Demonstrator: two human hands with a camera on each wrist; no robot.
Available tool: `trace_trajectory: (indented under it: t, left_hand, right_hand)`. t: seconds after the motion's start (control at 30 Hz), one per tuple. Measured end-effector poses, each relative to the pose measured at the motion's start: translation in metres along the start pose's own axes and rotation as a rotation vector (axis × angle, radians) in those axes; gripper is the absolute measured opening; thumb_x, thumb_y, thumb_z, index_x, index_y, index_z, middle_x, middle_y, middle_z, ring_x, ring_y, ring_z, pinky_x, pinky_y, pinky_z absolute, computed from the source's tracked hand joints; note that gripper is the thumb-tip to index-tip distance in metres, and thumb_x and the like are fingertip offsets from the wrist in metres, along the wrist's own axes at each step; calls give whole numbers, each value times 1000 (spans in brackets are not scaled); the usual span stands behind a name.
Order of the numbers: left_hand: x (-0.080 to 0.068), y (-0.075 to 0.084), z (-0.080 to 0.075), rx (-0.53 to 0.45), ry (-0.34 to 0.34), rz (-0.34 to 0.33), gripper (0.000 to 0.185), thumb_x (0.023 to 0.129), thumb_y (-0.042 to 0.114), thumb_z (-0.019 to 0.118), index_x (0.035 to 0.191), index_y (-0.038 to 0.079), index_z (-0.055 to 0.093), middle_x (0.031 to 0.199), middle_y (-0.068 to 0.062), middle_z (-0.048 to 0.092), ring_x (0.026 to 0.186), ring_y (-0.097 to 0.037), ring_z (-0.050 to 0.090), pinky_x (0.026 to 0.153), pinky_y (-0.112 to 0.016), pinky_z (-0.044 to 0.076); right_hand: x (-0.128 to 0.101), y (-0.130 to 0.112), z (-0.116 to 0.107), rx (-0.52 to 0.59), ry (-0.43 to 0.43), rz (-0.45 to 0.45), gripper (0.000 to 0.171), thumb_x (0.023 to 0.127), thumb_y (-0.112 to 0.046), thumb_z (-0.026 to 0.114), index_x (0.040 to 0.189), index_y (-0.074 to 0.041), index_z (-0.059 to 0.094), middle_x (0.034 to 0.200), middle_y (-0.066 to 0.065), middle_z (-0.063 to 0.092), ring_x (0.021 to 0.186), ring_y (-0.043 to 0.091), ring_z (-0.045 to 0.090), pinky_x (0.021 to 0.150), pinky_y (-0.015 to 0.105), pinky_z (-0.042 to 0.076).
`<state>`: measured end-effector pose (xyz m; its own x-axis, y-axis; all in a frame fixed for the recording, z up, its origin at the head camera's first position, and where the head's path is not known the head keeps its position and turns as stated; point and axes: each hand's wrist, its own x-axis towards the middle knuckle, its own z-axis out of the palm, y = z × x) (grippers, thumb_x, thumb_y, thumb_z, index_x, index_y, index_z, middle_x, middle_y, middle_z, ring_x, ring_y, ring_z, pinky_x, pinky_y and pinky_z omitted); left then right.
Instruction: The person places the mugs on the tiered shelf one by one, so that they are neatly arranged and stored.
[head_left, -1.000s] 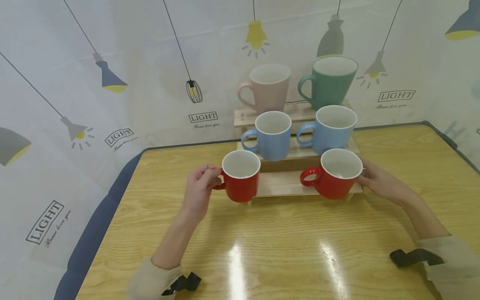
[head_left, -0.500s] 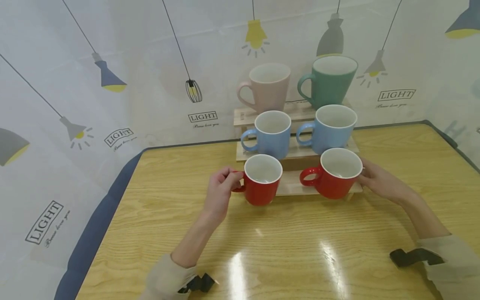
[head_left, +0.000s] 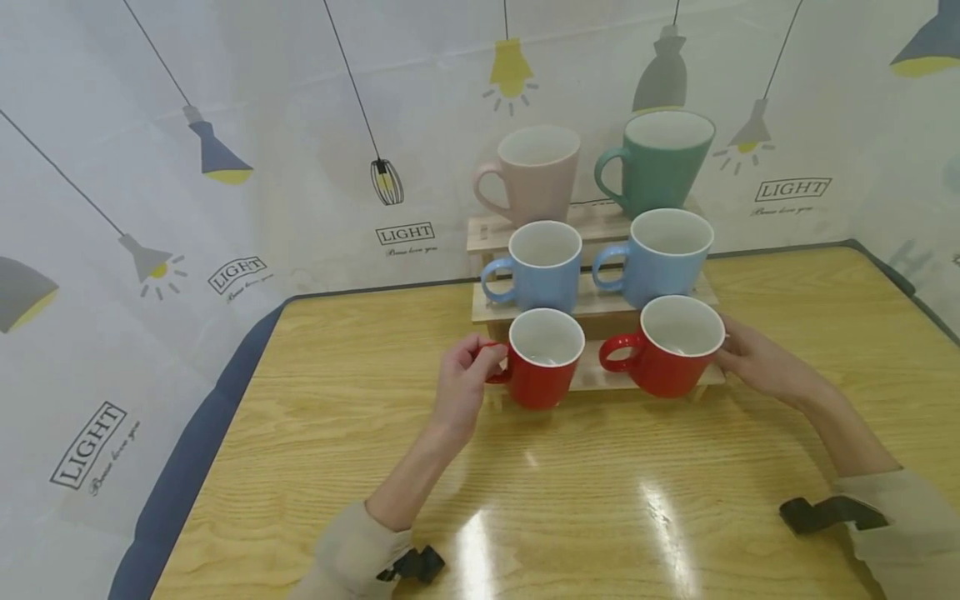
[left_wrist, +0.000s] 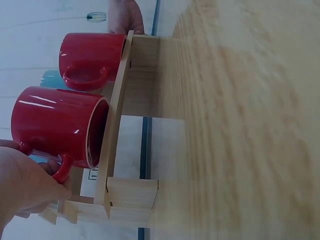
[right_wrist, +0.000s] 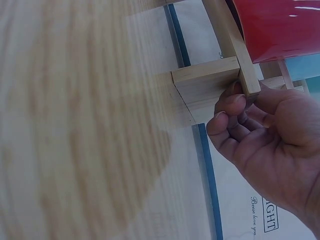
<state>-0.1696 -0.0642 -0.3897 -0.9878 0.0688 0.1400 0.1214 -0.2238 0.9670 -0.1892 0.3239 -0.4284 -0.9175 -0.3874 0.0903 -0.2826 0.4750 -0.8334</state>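
My left hand [head_left: 461, 387] pinches the handle of a red mug [head_left: 546, 383] at the left part of the lowest shelf of a tiered wooden rack [head_left: 588, 377]. In the left wrist view this mug [left_wrist: 52, 125] is upright, its base close over the shelf's front edge. A second red mug [head_left: 675, 367] stands at the shelf's right end, handle pointing left. Beside it, my right hand [head_left: 765, 365] grips the rack's right end. The right wrist view shows that hand's curled fingers [right_wrist: 232, 105] under the end of the shelf board [right_wrist: 247, 80].
Two light blue mugs, left [head_left: 546, 283] and right [head_left: 666, 271], stand on the middle tier. A pink mug [head_left: 543, 179] and a green mug [head_left: 667, 171] occupy the top. Behind the wooden table [head_left: 337, 375] hangs a lamp-print cloth [head_left: 300, 125].
My left hand has carried its red mug rightward, from beside the rack's left end to over the lowest shelf, closer to the other red mug. The right hand has stayed put.
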Motion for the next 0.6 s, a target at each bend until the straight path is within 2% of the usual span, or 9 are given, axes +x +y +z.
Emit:
trace_trajectory:
  t: [0.1,0.23,0.33,0.43,0.6]
  left_hand:
    - [0,-2,2,-5,-9,-6,18,91,-1,56,76,10,56,69,1,52,68,-10,53,71,-24,53]
    - [0,-5,2,-3,-39,-16,18,92,0,54,78,11,54,71,1,52,71,-11,53,74,-25,52]
    - [0,-6,1,4,-68,-10,17,92,1,53,78,10,53,72,0,52,73,-12,54,75,-26,51]
    - [2,-7,-2,13,-96,-7,15,93,2,51,80,9,53,75,-1,53,75,-13,55,75,-25,51]
    - [4,-9,-5,42,-135,1,14,95,3,50,82,8,52,80,-3,54,79,-15,55,77,-26,51]
  right_hand:
    - [1,1,0,4,-2,-6,54,106,-8,47,152,9,26,149,34,38,124,-4,41,91,8,38]
    - [1,1,0,9,-4,-12,54,106,-7,47,153,9,24,150,34,37,133,11,42,92,8,37]
    - [2,1,0,13,-6,-8,55,106,-6,47,153,9,24,150,34,36,132,8,42,92,7,37]
    - [1,1,0,14,-5,0,54,106,-6,47,153,9,25,149,34,37,126,-3,40,91,7,37]
    - [0,0,0,13,-9,14,54,106,-5,47,152,9,24,149,33,37,131,11,43,91,8,38]
